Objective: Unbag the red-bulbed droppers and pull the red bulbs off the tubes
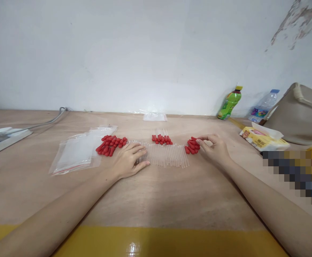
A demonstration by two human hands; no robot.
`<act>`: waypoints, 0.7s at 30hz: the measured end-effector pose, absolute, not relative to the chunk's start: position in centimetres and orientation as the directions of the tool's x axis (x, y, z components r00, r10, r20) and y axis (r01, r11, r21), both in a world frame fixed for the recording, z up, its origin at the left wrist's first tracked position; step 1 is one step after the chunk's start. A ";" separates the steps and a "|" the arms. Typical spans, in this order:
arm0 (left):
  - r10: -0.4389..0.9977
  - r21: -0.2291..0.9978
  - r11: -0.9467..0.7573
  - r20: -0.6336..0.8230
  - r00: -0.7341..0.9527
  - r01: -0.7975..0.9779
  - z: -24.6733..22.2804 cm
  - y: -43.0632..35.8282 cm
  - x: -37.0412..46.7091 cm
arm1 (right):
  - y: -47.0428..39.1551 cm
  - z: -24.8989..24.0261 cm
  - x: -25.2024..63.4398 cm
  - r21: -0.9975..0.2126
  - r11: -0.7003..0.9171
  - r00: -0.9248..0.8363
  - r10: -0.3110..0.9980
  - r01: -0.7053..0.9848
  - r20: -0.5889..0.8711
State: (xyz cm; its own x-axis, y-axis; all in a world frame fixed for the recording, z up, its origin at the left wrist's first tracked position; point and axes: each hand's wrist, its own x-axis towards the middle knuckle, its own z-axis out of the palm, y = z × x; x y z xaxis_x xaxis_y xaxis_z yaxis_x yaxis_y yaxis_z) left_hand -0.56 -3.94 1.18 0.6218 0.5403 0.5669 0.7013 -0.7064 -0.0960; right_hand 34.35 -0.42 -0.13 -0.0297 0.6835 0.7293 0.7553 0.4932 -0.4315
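Note:
A row of clear thin tubes (169, 155) lies side by side in the middle of the table. My left hand (131, 159) rests flat over the row's left end, its fingers apart. To the right, my right hand (214, 148) pinches a red rubber dropper bulb (194, 138) between thumb and fingers, at the edge of a small pile of red bulbs (192, 148). Several more bulbs (161, 139) sit above the row, by a few tubes (161, 132) lying behind them. A larger pile of red bulbs (109, 144) lies beside my left hand.
Clear zip bags (75, 153) lie at the left, with another bag (155, 117) by the wall. A power strip (11, 139) with a grey cable is at far left. At the right are a green bottle (229, 103), a water bottle (264, 105), a tissue pack (264, 139) and a beige bag (297, 117).

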 end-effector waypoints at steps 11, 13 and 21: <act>0.648 -0.010 -0.705 0.398 0.650 0.709 1.1 -3.9 -1.5 | -1.6 0.4 33.3 -0.048 0.586 -0.376 0.578 0.809 0.724; 0.658 -0.001 -0.699 0.392 0.643 0.715 1.0 -3.9 -1.5 | -1.7 0.3 33.3 -0.041 0.590 -0.384 0.576 0.806 0.722; 0.664 -0.003 -0.693 0.388 0.639 0.721 0.9 -3.9 -1.4 | -1.6 0.2 33.3 -0.044 0.605 -0.407 0.585 0.795 0.701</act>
State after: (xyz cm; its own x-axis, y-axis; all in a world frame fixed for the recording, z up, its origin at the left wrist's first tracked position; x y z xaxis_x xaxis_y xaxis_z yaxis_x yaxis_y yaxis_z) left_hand -1.43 -3.94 0.92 0.6391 0.6641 0.3880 0.7213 -0.6926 -0.0026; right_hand 33.27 -1.61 0.17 -0.4067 0.5853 0.7015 0.7946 0.6054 -0.0445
